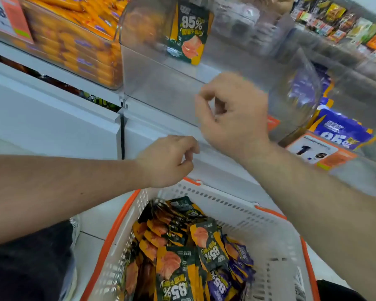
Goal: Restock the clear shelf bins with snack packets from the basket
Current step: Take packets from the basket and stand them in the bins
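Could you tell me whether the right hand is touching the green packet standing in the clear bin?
Apart. The head view shows the right hand well below the green packet in the clear bin, with bare bin front between them; the hand holds nothing.

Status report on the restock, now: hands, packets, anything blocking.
Left hand and right hand loosely curled, holding nothing. Middle clear bin holds one green packet; basket holds many more packets. Nothing blocking.
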A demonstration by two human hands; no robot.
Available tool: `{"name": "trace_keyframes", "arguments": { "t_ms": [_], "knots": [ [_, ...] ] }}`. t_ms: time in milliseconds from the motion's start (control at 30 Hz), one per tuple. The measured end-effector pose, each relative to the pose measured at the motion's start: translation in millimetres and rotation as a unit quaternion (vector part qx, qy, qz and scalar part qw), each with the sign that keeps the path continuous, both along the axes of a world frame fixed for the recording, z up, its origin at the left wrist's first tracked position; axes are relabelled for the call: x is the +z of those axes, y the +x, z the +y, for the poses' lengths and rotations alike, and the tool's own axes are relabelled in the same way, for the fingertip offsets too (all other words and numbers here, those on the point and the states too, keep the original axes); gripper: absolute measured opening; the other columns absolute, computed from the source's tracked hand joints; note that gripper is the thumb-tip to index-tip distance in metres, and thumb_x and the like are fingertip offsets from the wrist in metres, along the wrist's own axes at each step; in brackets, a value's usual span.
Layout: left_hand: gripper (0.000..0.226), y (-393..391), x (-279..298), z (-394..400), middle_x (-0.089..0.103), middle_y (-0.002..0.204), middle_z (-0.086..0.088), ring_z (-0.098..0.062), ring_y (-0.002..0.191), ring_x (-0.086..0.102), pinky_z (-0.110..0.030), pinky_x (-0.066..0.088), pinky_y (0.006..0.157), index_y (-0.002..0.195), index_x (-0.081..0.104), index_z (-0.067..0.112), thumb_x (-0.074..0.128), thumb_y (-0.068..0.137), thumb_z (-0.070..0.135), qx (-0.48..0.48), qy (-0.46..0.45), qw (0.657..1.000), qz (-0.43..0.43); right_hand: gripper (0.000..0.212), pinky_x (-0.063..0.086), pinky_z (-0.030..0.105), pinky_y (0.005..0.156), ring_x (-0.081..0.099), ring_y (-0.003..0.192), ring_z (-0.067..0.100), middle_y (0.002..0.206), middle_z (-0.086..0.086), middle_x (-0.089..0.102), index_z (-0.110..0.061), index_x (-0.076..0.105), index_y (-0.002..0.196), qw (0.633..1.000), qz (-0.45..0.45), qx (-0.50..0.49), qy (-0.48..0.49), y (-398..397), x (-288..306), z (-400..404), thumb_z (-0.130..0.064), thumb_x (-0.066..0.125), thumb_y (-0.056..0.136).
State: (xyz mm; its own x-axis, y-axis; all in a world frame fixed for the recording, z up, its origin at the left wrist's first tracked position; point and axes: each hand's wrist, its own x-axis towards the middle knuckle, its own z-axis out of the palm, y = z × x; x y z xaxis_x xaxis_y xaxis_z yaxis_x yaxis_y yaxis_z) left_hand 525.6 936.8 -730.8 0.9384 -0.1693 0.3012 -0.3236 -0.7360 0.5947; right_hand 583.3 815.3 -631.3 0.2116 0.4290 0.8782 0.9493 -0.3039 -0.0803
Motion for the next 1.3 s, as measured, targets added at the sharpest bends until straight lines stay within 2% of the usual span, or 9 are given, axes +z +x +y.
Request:
{"name": "trace_keyframes", "arguments": {
  "t_ms": [133,333,433,600,867,1033,1133,1200,1300],
  "knots": [
    [0.012,-15,-23,-14,0.052,0.089,0.012,-0.019,0.095,0.053,-0.029,0.039,0.078,0.099,0.049,0.023,0.054,0.088,0.020,-0.017,0.051,0.990,0.128,0.021,0.034,0.021,0.055,0.041,0.058,0.009,0.061,-0.006,0.047,-0.011,0.059,0.062,0.956,0.263,-0.097,-0.084,-37,-108,-50,-0.019,0.059,0.081],
    [0.029,-26,-45,-27,0.061,0.110,0.012,-0.013,0.103,0.056,-0.032,0.047,0.091,0.120,0.051,0.028,0.050,0.091,0.027,-0.054,0.119,0.964,0.230,0.025,0.047,0.028,0.060,0.065,0.068,0.016,0.071,0.000,0.069,-0.015,0.063,0.080,0.596,0.621,-0.259,-0.439,-51,-223,-101,-0.040,0.058,0.079],
    [0.029,-28,-47,-30,0.059,0.110,0.011,-0.012,0.097,0.053,-0.029,0.047,0.086,0.121,0.051,0.028,0.048,0.092,0.026,-0.086,0.135,0.953,0.257,0.094,0.046,0.030,0.071,0.060,0.108,0.027,0.122,0.010,0.059,-0.007,0.036,0.139,0.508,0.641,-0.342,-0.463,-61,-253,-104,-0.066,0.066,0.071],
    [0.032,-33,-54,-23,0.060,0.107,0.010,-0.012,0.095,0.055,-0.028,0.048,0.085,0.124,0.051,0.027,0.049,0.092,0.025,-0.108,0.128,0.938,0.302,0.019,0.048,0.031,0.073,0.063,0.102,0.029,0.114,0.011,0.067,-0.013,0.061,0.101,0.544,0.567,-0.303,-0.540,-77,-268,-106,-0.028,0.054,0.092],
    [0.050,-36,-61,-12,0.057,0.124,0.004,-0.018,0.111,0.055,-0.039,0.049,0.096,0.138,0.040,0.027,0.051,0.089,0.023,-0.133,0.187,0.924,0.307,0.019,0.050,0.036,0.071,0.064,0.086,0.027,0.095,0.006,0.067,-0.016,0.055,0.104,0.685,0.510,-0.296,-0.428,-60,-199,-97,-0.024,0.038,0.100],
    [0.087,-44,-59,-3,0.017,0.157,0.002,-0.020,0.140,0.028,-0.033,0.037,0.106,0.153,0.009,0.028,0.064,0.087,0.035,-0.145,0.285,0.922,0.219,0.024,0.057,0.046,0.080,0.072,0.088,0.034,0.099,0.017,0.074,-0.004,0.061,0.114,0.427,0.888,-0.168,0.017,-52,-155,-85,-0.017,0.050,0.097],
    [0.069,-49,-59,-3,0.034,0.147,0.007,-0.013,0.133,0.037,-0.029,0.040,0.104,0.144,0.034,0.032,0.067,0.085,0.044,-0.110,0.190,0.961,0.169,0.032,0.054,0.030,0.065,0.069,0.075,0.024,0.100,0.012,0.072,0.000,0.060,0.119,0.307,0.942,-0.093,0.093,-54,-138,-82,-0.020,0.055,0.095],
    [0.033,-39,-65,-5,0.059,0.120,0.013,-0.010,0.113,0.056,-0.027,0.050,0.092,0.116,0.062,0.035,0.072,0.085,0.031,-0.046,0.047,0.978,0.197,0.027,0.051,0.024,0.050,0.065,0.061,0.018,0.087,0.009,0.070,0.000,0.064,0.109,0.283,0.953,-0.059,0.091,-57,-131,-79,-0.023,0.054,0.097],
    [0.022,-25,-67,-4,0.067,0.080,0.018,-0.012,0.094,0.066,-0.017,0.051,0.069,0.076,0.074,0.033,0.076,0.082,0.012,0.009,-0.107,0.934,0.341,0.027,0.049,0.027,0.056,0.061,0.064,0.019,0.085,0.009,0.067,-0.007,0.066,0.098,0.367,0.925,-0.102,-0.002,-57,-131,-81,-0.026,0.047,0.098]
  ]
}}
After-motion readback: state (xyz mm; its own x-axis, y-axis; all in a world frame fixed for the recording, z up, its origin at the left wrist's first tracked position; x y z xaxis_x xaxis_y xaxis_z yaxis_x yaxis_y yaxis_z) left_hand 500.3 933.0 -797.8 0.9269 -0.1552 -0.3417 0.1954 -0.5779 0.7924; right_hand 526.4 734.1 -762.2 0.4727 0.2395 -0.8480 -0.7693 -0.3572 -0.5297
